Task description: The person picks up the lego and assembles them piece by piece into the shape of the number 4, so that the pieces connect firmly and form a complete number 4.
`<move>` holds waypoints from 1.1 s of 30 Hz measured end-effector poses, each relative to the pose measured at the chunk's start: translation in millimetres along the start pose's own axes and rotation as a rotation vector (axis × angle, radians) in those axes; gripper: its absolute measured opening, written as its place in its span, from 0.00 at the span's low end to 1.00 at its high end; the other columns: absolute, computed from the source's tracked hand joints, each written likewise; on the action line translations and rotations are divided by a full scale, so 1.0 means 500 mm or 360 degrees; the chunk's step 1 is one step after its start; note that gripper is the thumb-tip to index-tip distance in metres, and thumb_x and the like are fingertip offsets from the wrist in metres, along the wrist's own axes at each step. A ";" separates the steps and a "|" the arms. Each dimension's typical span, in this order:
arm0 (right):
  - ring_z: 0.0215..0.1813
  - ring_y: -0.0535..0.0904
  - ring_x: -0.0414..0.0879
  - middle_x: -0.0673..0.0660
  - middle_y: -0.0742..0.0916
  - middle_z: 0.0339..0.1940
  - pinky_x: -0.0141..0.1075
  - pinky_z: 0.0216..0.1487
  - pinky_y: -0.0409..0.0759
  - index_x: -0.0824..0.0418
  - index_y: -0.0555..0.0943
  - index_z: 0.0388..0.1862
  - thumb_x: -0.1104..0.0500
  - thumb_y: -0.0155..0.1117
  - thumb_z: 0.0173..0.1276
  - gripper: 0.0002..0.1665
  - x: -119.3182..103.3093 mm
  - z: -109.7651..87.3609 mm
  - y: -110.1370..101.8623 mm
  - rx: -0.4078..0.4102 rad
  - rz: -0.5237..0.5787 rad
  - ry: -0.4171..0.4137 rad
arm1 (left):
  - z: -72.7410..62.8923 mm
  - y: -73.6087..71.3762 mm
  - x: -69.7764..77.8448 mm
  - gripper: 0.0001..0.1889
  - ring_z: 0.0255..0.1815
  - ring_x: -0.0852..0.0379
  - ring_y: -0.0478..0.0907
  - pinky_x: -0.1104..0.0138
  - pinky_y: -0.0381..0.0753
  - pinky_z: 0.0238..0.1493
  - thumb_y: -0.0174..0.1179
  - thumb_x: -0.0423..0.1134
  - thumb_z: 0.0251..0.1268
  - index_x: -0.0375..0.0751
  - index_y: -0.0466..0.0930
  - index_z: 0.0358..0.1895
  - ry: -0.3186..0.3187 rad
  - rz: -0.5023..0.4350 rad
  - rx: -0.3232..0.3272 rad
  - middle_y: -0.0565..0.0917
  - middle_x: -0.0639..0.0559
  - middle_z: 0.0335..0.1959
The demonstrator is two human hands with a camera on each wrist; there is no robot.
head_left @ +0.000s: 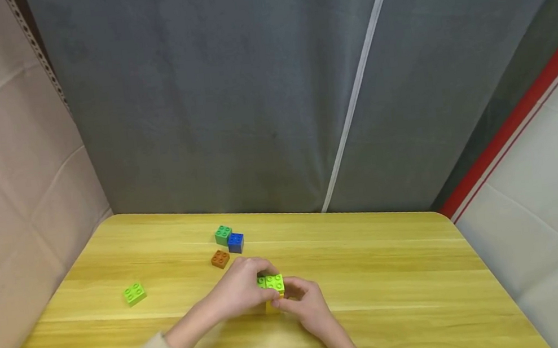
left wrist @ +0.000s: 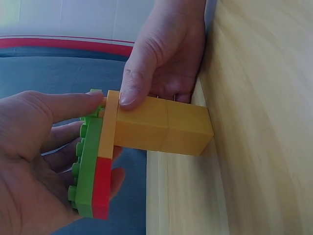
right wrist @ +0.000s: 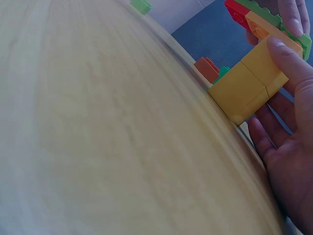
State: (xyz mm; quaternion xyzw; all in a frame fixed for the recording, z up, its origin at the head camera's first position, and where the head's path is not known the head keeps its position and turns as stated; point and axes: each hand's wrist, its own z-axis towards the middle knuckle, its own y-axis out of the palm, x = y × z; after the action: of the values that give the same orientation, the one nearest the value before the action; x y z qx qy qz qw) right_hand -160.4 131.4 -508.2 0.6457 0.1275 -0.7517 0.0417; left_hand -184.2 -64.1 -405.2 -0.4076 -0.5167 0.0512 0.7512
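Both hands hold one structure of toy building bricks standing on the wooden table. Two yellow bricks (left wrist: pixel 161 125) form its upright column. Across the top lie a thin orange brick (left wrist: pixel 108 128) and a thin red brick (left wrist: pixel 101 188), with light green bricks (head_left: pixel 274 283) over them. My left hand (head_left: pixel 240 292) grips the green, orange and red top layers, its thumb near the end by the column and its fingers around the far side. With its thumb on the upper yellow brick, my right hand (head_left: pixel 310 307) grips the column, fingers behind it.
Beyond the left hand sit a dark green brick (head_left: pixel 223 235), a blue brick (head_left: pixel 236 243) and a brown brick (head_left: pixel 220 259). A light green brick (head_left: pixel 135 294) lies farther left on the table (head_left: pixel 397 280). A grey curtain (head_left: pixel 210 102) hangs behind the table.
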 end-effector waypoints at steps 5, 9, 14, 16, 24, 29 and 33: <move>0.54 0.84 0.50 0.54 0.89 0.52 0.40 0.58 0.80 0.62 0.85 0.56 0.62 0.76 0.63 0.22 -0.002 -0.001 -0.001 0.0001 0.0008 0.0015 | 0.000 0.001 0.002 0.12 0.32 0.63 0.79 0.71 0.82 0.32 0.77 0.31 0.53 0.41 0.88 0.41 -0.0004 -0.0001 -0.0007 0.86 0.57 0.34; 0.53 0.84 0.51 0.54 0.89 0.51 0.40 0.58 0.81 0.62 0.85 0.57 0.62 0.76 0.63 0.22 0.000 -0.001 -0.001 0.0002 0.0012 0.0007 | 0.001 0.000 0.001 0.13 0.33 0.63 0.78 0.71 0.81 0.32 0.78 0.31 0.52 0.41 0.87 0.41 0.0002 0.0018 -0.0014 0.86 0.58 0.34; 0.52 0.84 0.50 0.55 0.89 0.50 0.40 0.57 0.81 0.63 0.85 0.56 0.63 0.76 0.63 0.22 0.001 0.000 0.000 0.0007 0.0014 -0.0009 | 0.001 -0.001 0.000 0.13 0.33 0.62 0.79 0.71 0.82 0.32 0.79 0.32 0.51 0.41 0.87 0.40 -0.0004 0.0024 -0.0016 0.87 0.57 0.34; 0.52 0.84 0.50 0.56 0.89 0.50 0.40 0.57 0.81 0.64 0.85 0.56 0.63 0.76 0.63 0.21 0.001 0.000 0.000 0.0006 0.0015 -0.0017 | 0.002 -0.001 0.001 0.14 0.33 0.62 0.79 0.71 0.82 0.31 0.79 0.31 0.50 0.41 0.88 0.40 -0.0003 0.0012 -0.0012 0.87 0.56 0.34; 0.48 0.84 0.48 0.57 0.90 0.47 0.39 0.54 0.82 0.65 0.85 0.54 0.64 0.76 0.63 0.20 0.000 0.000 -0.005 0.0007 0.0011 -0.0027 | 0.005 0.005 -0.002 0.14 0.31 0.63 0.79 0.71 0.81 0.31 0.81 0.32 0.47 0.41 0.88 0.37 0.0038 0.0025 0.0011 0.87 0.55 0.33; 0.47 0.84 0.47 0.54 0.90 0.46 0.40 0.53 0.82 0.65 0.86 0.54 0.63 0.76 0.63 0.20 0.000 -0.001 -0.004 0.0004 -0.0016 -0.0029 | 0.005 0.007 -0.009 0.13 0.31 0.63 0.79 0.71 0.81 0.31 0.81 0.32 0.47 0.41 0.89 0.38 0.0029 0.0008 0.0014 0.87 0.56 0.33; 0.48 0.84 0.48 0.56 0.90 0.47 0.41 0.54 0.81 0.65 0.85 0.55 0.62 0.75 0.64 0.20 -0.001 -0.001 -0.002 0.0004 -0.0012 -0.0034 | 0.004 0.005 -0.013 0.14 0.32 0.62 0.79 0.70 0.81 0.32 0.81 0.33 0.47 0.42 0.89 0.38 0.0006 -0.0030 0.0019 0.88 0.57 0.33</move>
State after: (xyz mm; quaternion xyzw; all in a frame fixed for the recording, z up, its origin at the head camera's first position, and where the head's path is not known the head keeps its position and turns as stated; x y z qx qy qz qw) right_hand -159.8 132.6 -507.6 0.6371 0.1285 -0.7590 0.0396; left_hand -187.9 -64.7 -411.5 -0.3982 -0.5189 0.0464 0.7550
